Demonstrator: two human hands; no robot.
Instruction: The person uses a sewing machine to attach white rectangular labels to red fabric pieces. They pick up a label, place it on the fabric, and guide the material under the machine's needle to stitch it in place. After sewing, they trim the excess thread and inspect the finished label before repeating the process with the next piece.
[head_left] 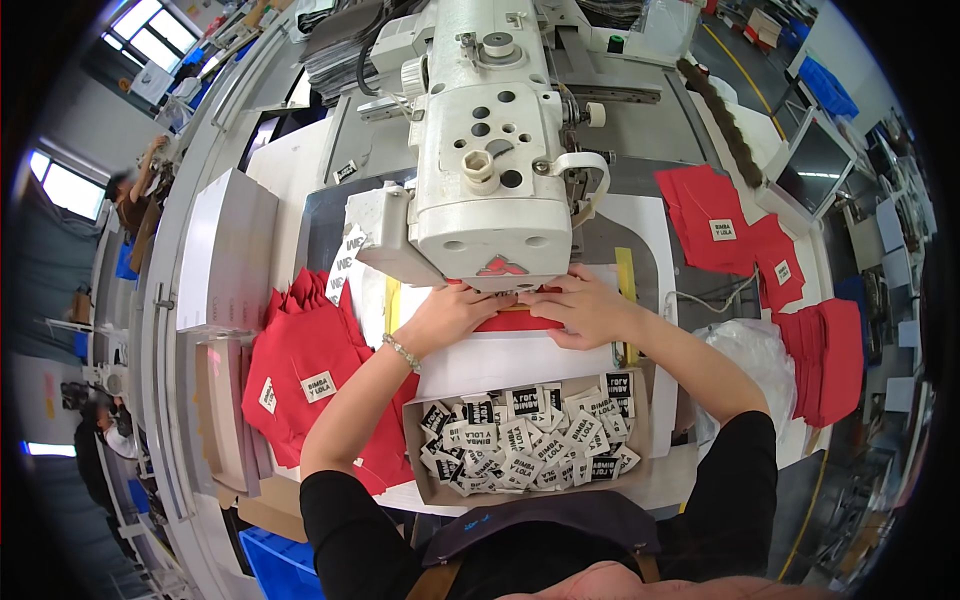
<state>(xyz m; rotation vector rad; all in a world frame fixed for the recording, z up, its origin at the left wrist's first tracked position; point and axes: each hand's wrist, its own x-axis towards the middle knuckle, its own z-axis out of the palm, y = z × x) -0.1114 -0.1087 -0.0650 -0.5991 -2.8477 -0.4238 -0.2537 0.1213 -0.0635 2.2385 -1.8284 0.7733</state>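
Both my hands lie under the front of a large white sewing machine (490, 230). Between them is a piece of red fabric (515, 321) on a white sheet (510, 356). My left hand (455, 313), below a beaded bracelet, rests at the fabric's left side with its fingers stretched toward the middle; their tips are partly hidden by the machine head. From the other side, my right hand (585, 308) lies with spread fingers on the fabric's right part. A small strip shows between the fingertips, too covered to make out. Neither hand appears to grip anything.
A cardboard tray of black and white labels (525, 440) stands right in front of me. Labelled red pieces (315, 380) pile up at left, beside a white box (228, 250). More red pieces (822, 360), a plastic bag (735, 365) and a monitor (810, 165) are at right.
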